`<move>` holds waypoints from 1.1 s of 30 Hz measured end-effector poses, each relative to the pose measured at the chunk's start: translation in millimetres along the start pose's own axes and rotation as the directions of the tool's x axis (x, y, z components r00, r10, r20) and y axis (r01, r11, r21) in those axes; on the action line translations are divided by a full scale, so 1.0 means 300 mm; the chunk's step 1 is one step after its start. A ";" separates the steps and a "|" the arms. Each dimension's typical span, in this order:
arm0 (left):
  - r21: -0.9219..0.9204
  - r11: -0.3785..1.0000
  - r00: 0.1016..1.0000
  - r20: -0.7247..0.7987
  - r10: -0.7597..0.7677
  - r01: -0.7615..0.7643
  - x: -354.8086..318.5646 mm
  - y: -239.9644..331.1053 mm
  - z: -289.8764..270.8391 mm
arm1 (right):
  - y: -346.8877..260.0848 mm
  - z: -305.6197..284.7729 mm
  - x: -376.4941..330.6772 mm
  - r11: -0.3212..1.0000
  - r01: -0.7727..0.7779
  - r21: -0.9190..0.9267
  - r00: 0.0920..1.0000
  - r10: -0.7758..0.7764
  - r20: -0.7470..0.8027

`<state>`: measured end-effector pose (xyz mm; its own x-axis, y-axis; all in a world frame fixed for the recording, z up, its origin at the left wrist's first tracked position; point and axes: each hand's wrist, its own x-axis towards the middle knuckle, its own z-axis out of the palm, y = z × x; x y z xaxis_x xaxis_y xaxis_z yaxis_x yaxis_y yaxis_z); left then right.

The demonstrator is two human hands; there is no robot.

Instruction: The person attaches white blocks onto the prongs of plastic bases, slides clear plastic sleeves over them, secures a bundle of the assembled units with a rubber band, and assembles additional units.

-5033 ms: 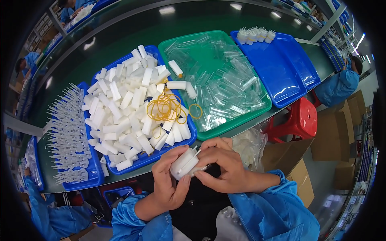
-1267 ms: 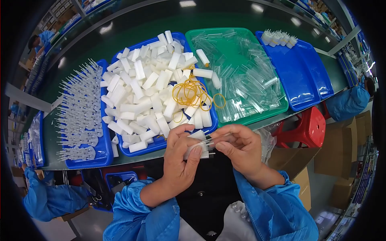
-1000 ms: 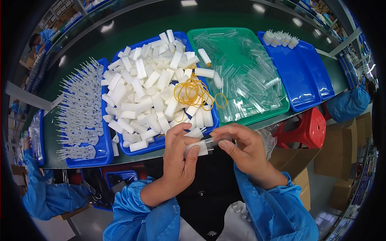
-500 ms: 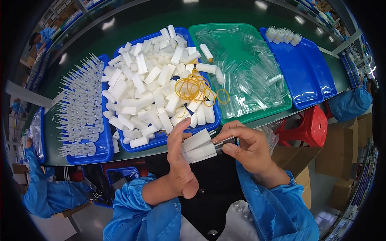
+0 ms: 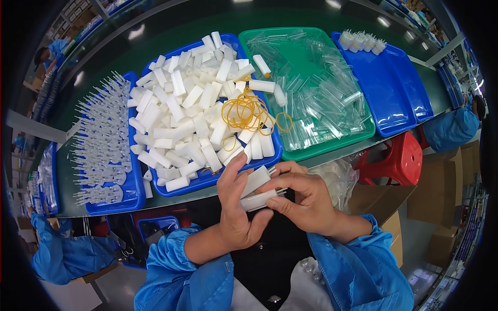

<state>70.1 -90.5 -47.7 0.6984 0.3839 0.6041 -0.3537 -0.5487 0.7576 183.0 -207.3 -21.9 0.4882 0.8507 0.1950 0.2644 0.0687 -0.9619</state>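
Observation:
Between my hands, in front of my chest, are white foam blocks [image 5: 257, 201], at least two side by side, with thin pins jutting from their right ends. My left hand [image 5: 234, 215] is closed round their left ends, fingers behind and thumb below. The right hand [image 5: 310, 202] grips them near the pin ends, thumb in front and fingers over the top. Parts of the blocks are hidden by my fingers. Just beyond my hands, a blue tray [image 5: 206, 185] is heaped with loose white foam blocks [image 5: 193, 97], and yellow rubber bands [image 5: 244, 111] lie on them.
A green tray [image 5: 290, 57] holds clear plastic pieces [image 5: 316, 111]. At left, a blue tray [image 5: 136, 194] bears many white pin-ended parts [image 5: 104, 145]. Banded bundles [image 5: 363, 41] sit in a blue tray [image 5: 381, 98] at right. A red stool [image 5: 402, 160] and cardboard boxes [image 5: 433, 192] stand right of the table.
My left thumb has come up to the blocks. My right fingers have moved left over them, and the clear piece seen at their right end no longer shows. The two blocks now sit further apart.

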 end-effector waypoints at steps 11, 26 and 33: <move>-0.137 0.986 0.993 0.081 -0.083 0.094 0.010 0.002 -0.030 | -0.025 -0.070 0.015 0.780 -0.302 0.548 0.949 0.193 0.248; -0.101 0.995 0.981 0.193 -0.006 0.026 0.018 0.007 -0.018 | 0.006 -0.136 0.020 0.958 -0.159 0.241 0.967 0.101 0.235; -0.081 0.997 0.976 0.217 0.018 0.000 0.017 0.013 -0.014 | 0.001 -0.139 0.007 0.974 -0.124 0.191 0.977 0.086 0.196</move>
<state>69.6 -87.5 -40.6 0.8106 0.2034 0.5492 -0.4028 -0.4872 0.7749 218.7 -227.3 -13.6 0.3365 0.9391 0.0700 0.0377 0.0609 -0.9974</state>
